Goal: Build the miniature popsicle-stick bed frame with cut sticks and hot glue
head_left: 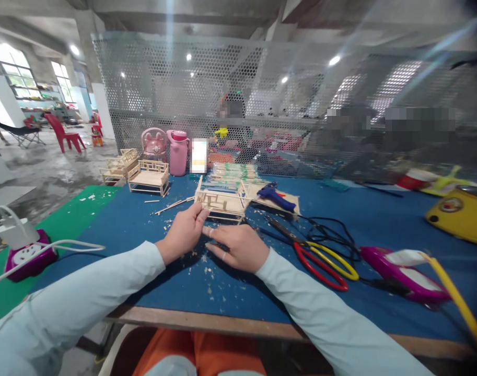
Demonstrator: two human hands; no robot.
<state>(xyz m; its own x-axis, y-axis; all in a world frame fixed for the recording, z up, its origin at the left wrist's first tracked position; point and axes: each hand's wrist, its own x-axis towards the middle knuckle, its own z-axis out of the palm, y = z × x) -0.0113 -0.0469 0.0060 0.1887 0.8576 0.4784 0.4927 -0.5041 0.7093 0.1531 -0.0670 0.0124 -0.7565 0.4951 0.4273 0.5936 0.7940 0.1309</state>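
A small model bench point(222, 203) made of thin wooden sticks stands on the blue table. My left hand point(183, 230) is closed at its front left corner, thumb and fingers pinched on the frame. Just below the model's front edge, my right hand point(238, 245) reaches left with its fingers stretched out and apart. Its fingertips are close to my left thumb, and whitish wraps show on some fingers. No object can be made out in the right hand. Several loose sticks point(173, 205) lie left of the model.
A blue glue gun point(276, 197) rests on a wooden board right of the model. Scissors point(320, 261), black cable and a purple power strip point(406, 277) lie further right. Finished bench models point(149, 177), a pink flask point(178, 151) and bundled sticks point(232, 172) stand behind. A perforated metal screen point(152, 78) closes the back.
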